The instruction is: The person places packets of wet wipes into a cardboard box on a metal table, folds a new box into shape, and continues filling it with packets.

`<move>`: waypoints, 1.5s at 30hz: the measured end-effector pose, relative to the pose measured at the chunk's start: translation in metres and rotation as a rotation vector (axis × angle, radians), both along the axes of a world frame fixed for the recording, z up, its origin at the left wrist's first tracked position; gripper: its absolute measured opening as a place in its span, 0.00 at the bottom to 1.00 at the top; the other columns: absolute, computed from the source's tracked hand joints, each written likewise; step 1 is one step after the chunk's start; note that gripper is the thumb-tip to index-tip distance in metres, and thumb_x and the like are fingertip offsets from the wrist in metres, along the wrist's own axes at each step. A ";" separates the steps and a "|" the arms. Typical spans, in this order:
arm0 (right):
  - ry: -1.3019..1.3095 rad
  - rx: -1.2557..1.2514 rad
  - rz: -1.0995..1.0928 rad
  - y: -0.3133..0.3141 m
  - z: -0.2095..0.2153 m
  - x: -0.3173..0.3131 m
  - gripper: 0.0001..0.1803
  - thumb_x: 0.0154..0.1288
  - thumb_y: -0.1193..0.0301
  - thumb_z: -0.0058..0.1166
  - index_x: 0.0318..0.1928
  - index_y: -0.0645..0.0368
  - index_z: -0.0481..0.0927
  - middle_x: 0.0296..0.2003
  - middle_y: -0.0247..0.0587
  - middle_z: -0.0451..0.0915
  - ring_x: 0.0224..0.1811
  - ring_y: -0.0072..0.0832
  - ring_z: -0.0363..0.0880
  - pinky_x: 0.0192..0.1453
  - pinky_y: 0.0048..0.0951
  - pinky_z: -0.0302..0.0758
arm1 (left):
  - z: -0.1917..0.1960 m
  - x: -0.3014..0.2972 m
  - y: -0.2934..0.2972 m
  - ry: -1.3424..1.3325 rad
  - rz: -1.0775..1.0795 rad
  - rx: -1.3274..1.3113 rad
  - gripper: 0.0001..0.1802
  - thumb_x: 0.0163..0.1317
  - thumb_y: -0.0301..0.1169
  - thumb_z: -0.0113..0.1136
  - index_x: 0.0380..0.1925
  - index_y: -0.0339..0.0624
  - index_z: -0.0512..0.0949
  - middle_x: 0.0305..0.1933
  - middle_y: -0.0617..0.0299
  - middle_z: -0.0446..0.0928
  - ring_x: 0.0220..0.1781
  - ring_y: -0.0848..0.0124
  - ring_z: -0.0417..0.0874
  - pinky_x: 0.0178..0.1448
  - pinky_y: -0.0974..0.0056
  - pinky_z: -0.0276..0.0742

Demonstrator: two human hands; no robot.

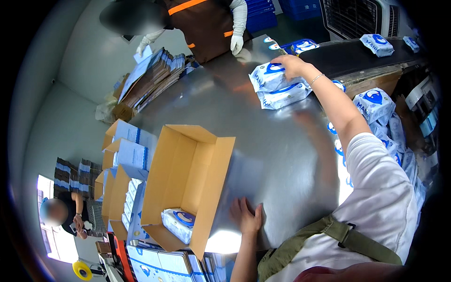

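My right hand (293,67) reaches far across the metal table and grips the upper of two stacked soft packs. That upper white-and-blue soft pack (268,78) looks like tissues or wipes; a similar lower pack (283,97) lies under it on the tabletop. My left hand (246,216) rests on the table near its front edge, fingers spread and holding nothing. Just left of it stands an open cardboard box (188,162), tilted in view, with one white-and-blue pack (179,224) in its near end.
More open boxes (129,155) line the left side, one holding several packs. Flattened cartons (157,77) are piled at the far left. A dark conveyor belt (343,58) carries packs at right, above a heap of packs (376,105). One person (199,28) stands across the table, another (77,211) farther left.
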State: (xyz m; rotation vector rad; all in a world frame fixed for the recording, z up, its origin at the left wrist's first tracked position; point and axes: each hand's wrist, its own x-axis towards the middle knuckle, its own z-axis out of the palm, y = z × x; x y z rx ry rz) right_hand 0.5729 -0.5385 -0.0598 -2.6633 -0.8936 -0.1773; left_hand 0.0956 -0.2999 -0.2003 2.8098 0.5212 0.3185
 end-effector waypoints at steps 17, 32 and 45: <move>-0.113 -0.085 0.393 -0.006 -0.001 -0.401 0.57 0.26 0.64 0.75 0.66 0.46 0.64 0.66 0.48 0.63 0.69 0.49 0.59 0.72 0.54 0.51 | -0.020 -0.014 0.025 -0.362 0.045 -0.554 0.22 0.63 0.39 0.56 0.51 0.36 0.73 0.62 0.44 0.68 0.67 0.46 0.65 0.70 0.46 0.56; 0.543 -0.340 0.776 0.101 -0.017 -0.301 0.66 0.28 0.37 0.71 0.69 0.52 0.60 0.52 0.56 0.78 0.54 0.51 0.77 0.56 0.42 0.74 | 0.111 -0.018 -0.019 0.011 -0.509 0.066 0.56 0.30 0.39 0.78 0.65 0.44 0.64 0.72 0.38 0.53 0.75 0.46 0.52 0.74 0.40 0.45; 0.627 0.496 0.285 -0.015 -0.095 -0.269 0.39 0.56 0.60 0.65 0.66 0.57 0.65 0.61 0.54 0.69 0.62 0.46 0.70 0.65 0.40 0.69 | 0.149 -0.034 -0.030 0.257 -0.636 -0.294 0.62 0.36 0.49 0.77 0.71 0.46 0.54 0.76 0.41 0.41 0.78 0.44 0.35 0.74 0.36 0.32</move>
